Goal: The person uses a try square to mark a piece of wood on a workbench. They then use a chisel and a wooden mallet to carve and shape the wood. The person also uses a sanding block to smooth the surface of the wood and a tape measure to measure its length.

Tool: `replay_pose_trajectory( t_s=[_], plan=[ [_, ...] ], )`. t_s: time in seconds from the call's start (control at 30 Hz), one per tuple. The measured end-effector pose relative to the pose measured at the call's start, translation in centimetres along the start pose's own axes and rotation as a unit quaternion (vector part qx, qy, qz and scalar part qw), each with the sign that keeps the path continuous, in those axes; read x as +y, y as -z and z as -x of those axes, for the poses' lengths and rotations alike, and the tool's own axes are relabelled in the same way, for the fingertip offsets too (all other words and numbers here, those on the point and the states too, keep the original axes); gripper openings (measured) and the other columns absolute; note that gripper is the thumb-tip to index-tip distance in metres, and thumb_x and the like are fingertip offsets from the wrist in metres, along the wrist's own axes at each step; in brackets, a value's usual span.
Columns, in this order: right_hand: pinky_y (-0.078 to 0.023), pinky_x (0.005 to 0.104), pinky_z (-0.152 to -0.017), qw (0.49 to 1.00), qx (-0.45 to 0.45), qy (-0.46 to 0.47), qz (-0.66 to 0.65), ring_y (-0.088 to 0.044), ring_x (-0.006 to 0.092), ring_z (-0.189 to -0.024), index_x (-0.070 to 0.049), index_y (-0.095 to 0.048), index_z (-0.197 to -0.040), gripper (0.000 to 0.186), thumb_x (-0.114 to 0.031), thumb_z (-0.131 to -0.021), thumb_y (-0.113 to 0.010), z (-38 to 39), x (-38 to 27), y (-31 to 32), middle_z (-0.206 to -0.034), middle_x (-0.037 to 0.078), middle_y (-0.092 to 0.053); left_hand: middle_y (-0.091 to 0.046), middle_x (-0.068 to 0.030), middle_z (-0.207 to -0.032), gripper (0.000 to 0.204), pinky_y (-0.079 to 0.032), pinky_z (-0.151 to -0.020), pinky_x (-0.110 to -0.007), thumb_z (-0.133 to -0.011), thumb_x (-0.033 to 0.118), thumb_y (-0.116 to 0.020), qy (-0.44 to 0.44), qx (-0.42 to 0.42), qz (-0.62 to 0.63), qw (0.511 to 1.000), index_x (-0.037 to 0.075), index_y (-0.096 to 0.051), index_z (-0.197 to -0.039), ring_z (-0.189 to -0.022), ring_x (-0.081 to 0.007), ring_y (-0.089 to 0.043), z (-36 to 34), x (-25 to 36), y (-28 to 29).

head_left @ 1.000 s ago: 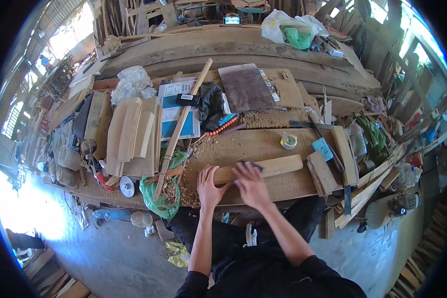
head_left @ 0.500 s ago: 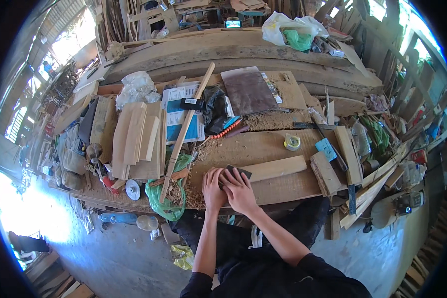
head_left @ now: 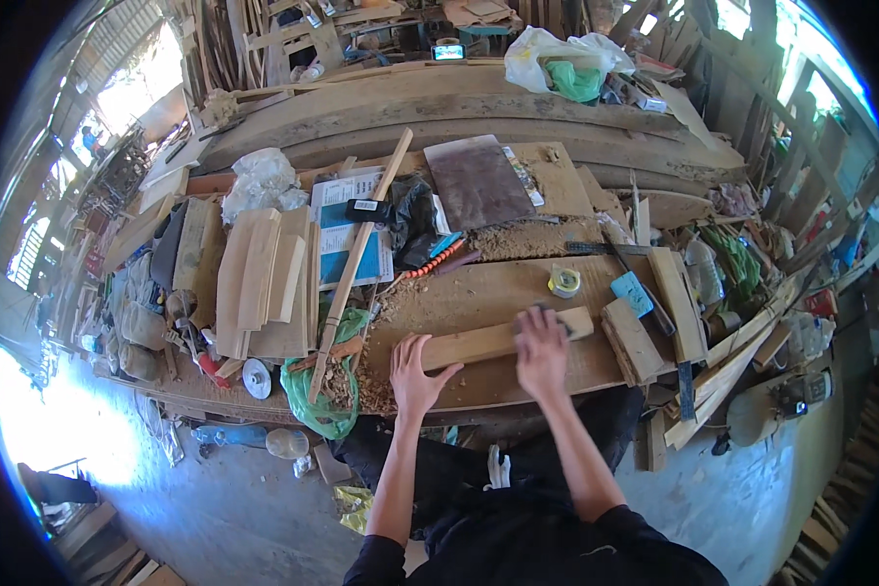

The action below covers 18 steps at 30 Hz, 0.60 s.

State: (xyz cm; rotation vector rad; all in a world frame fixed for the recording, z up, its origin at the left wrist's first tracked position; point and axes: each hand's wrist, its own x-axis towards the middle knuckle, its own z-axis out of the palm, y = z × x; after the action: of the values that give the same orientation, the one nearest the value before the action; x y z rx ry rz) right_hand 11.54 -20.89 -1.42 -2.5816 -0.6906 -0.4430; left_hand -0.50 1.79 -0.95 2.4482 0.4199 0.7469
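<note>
A pale, narrow piece of wood (head_left: 479, 344) lies lengthwise on the workbench (head_left: 488, 293) in front of me. My left hand (head_left: 417, 376) grips its left end, thumb on the near side and fingers over the far side. Over the wood's right part is my right hand (head_left: 542, 356), smeared by motion. Its fingers are closed on a dark, flat sanding pad (head_left: 565, 330), mostly hidden beneath them and pressed to the wood.
Beyond the wood lies a yellow tape measure (head_left: 565, 281). Wood blocks (head_left: 631, 340) and a light-blue object (head_left: 632, 293) stand at the right. Stacked thin boards (head_left: 254, 278), a long stick (head_left: 361, 244) and a green bag (head_left: 322, 410) with shavings are at the left.
Both hands were together on the dark pad at the wood's left end. My right hand has slid right along the wood with the pad; my left now holds the left end.
</note>
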Motion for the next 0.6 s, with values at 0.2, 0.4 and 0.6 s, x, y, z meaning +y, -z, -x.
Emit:
replay_pose_trajectory(
  t_s=[0.2,0.4,0.6],
  plan=[
    [-0.030,0.0537,-0.126,0.966,-0.098,0.137,-0.198,-0.042,0.0353,-0.154,-0.016,-0.062,-0.149,0.046,-0.024,-0.104,-0.060,1.4,-11.5,-2.3,-0.161,0.010,-0.054,-0.065,-0.0136,-0.135,0.069,-0.043,-0.117,-0.051,-0.075,0.033,-0.091,0.009,-0.009,0.008,1.000,0.009,-0.065,-0.134,-0.134,-0.0390,-0.057,0.1,-2.1,-1.0],
    [-0.029,0.0518,-0.127,0.990,-0.075,0.053,-0.111,-0.043,0.0350,-0.154,-0.016,-0.065,-0.147,0.043,-0.027,-0.105,-0.059,-0.3,-2.5,0.2,-0.159,0.011,-0.057,-0.066,-0.0135,-0.133,0.074,-0.048,-0.111,-0.050,-0.068,0.037,-0.098,0.002,0.006,0.000,1.000,0.009,-0.067,-0.129,-0.129,-0.0384,-0.059,0.0,0.2,-0.2],
    [-0.028,0.0524,-0.127,0.996,0.010,-0.071,-0.046,-0.044,0.0366,-0.152,-0.014,-0.065,-0.147,0.044,-0.027,-0.105,-0.058,-0.9,6.7,1.6,-0.158,0.012,-0.057,-0.066,-0.0139,-0.133,0.075,-0.049,-0.110,-0.050,-0.069,0.042,-0.098,0.004,0.001,-0.003,1.000,0.008,-0.067,-0.128,-0.129,-0.0380,-0.059,-0.2,0.4,-0.4]
  ],
)
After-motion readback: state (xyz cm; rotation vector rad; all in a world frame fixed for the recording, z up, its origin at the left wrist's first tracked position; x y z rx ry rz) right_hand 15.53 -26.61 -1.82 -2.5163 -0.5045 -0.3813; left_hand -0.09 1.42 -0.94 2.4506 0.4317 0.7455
